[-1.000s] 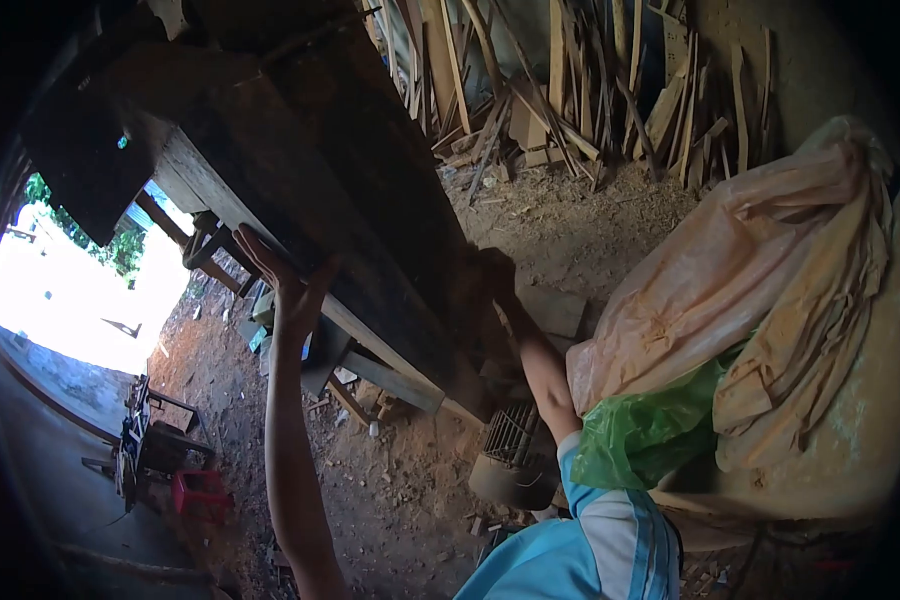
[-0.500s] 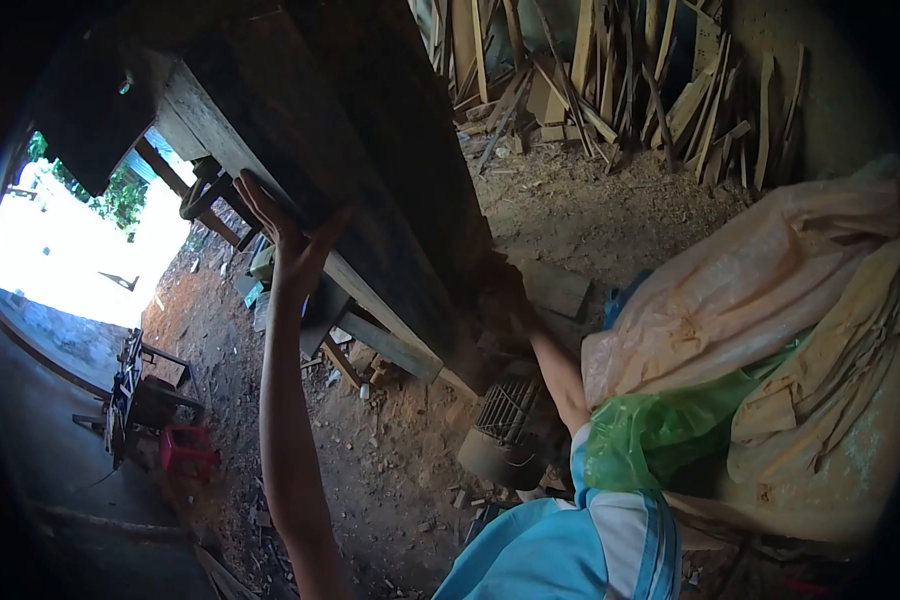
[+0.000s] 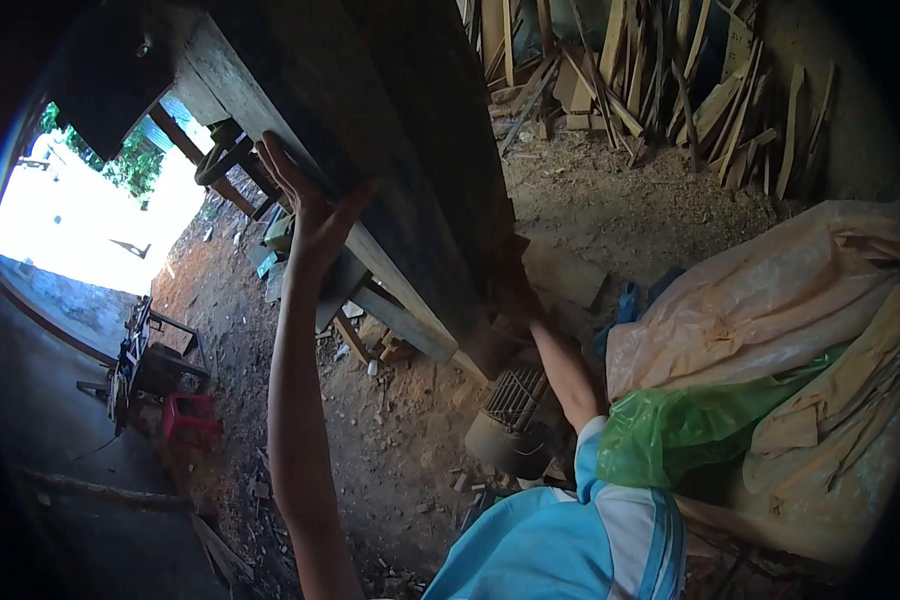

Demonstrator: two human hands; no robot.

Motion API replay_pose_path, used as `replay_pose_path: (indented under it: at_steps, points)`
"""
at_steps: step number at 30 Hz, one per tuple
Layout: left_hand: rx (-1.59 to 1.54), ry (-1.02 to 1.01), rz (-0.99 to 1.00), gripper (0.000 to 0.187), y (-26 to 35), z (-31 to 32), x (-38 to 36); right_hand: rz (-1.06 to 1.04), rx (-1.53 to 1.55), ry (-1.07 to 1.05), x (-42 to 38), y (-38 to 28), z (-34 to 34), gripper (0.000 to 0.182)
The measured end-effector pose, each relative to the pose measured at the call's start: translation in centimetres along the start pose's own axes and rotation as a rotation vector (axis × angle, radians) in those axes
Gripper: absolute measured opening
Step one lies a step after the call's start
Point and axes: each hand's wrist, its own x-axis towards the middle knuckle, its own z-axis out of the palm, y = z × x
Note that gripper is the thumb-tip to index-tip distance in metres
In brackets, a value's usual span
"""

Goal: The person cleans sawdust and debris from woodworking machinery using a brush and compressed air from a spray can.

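A long, dark, heavy wooden plank point(image 3: 370, 150) runs from the upper left down to the middle of the view, tilted. My left hand point(image 3: 310, 215) is raised and pressed flat against its left edge, fingers spread along the wood. My right hand point(image 3: 510, 285) reaches to the plank's lower end and grips it in shadow; its fingers are hard to make out. My light blue sleeve point(image 3: 610, 500) shows at the bottom.
An electric motor point(image 3: 515, 415) sits on the dirt floor below the plank's end. Orange and green plastic sheets point(image 3: 770, 330) cover a heap at right. Several scrap boards point(image 3: 650, 80) lean at the back. A red stool point(image 3: 192, 418) and a machine point(image 3: 135, 360) stand at left.
The view has shifted, so the plank and both hands sit slightly further right and higher. My left hand has kept its place flat against the plank's edge; the right stays at its lower end.
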Motion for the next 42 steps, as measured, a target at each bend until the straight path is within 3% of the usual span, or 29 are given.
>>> replay_pose_path:
  at_steps: [3, 5, 6, 8, 9, 12, 17, 21, 24, 26, 28, 31, 34, 37, 40, 42]
  points:
    - [-0.056, -0.022, -0.070, 0.120, -0.5, 0.1, 0.4, 0.086, 0.166, -0.038, 1.2, -1.1, -0.7, 0.044]
    - [-0.050, 0.007, -0.052, 0.119, 0.3, 0.3, 0.1, -0.074, -0.111, 0.034, 0.4, 0.4, -0.1, 0.044]
    - [-0.037, 0.021, -0.038, 0.119, 0.5, 0.4, -0.3, -0.315, -0.473, 0.124, -0.2, 1.2, 0.2, 0.044]
    - [0.022, 0.061, 0.048, 0.119, 0.5, 0.4, 0.4, -0.406, -0.598, 0.173, 0.6, 2.7, 1.3, 0.044]
    - [0.048, 0.081, 0.087, 0.119, 0.4, 0.4, 0.9, -0.246, -0.362, 0.119, 1.0, 3.4, 2.0, 0.045]
    - [0.068, 0.068, 0.077, 0.119, 0.5, 0.2, 0.0, -0.070, -0.033, 0.123, 0.0, -0.2, 1.9, 0.039]
    - [0.109, 0.073, 0.097, 0.119, 0.4, 0.2, 0.5, -0.319, -0.440, 0.199, 1.3, 1.8, 1.1, 0.034]
    - [0.115, 0.075, 0.126, 0.119, 0.4, 0.2, 0.5, -0.166, -0.154, 0.058, 0.4, -3.6, -3.4, 0.038]
    - [0.111, 0.087, 0.130, 0.118, 0.4, 0.2, 0.7, -0.153, -0.375, 0.127, 1.2, -3.0, -3.4, 0.032]
    - [0.085, 0.079, 0.112, 0.118, 0.6, 0.2, 0.6, -0.145, -0.333, 0.211, 1.3, -5.2, -3.2, 0.027]
    - [0.069, 0.084, 0.115, 0.118, 0.3, 0.3, 0.7, -0.128, 0.011, 0.256, 2.3, -8.2, -5.2, 0.024]
    - [0.099, 0.092, 0.110, 0.118, 0.4, 0.4, 0.8, 0.139, -0.202, 0.220, 5.4, -0.8, -4.3, 0.019]
    - [0.044, 0.051, 0.042, 0.118, 0.6, 0.2, 0.4, -0.265, -1.147, 0.084, 5.4, 3.3, -3.7, 0.014]
    - [-0.035, -0.008, -0.092, 0.118, -0.1, 0.2, 0.0, -0.419, -0.249, 0.647, 5.4, 1.0, -4.3, 0.011]
    - [-0.042, -0.028, -0.139, 0.117, -0.4, 0.1, 0.0, -0.416, -0.717, 0.535, 5.9, 4.2, -3.7, 0.011]
    - [-0.048, -0.030, -0.144, 0.117, -0.3, 0.1, 0.1, -0.150, -0.999, 0.287, 6.0, 5.8, -4.1, 0.009]
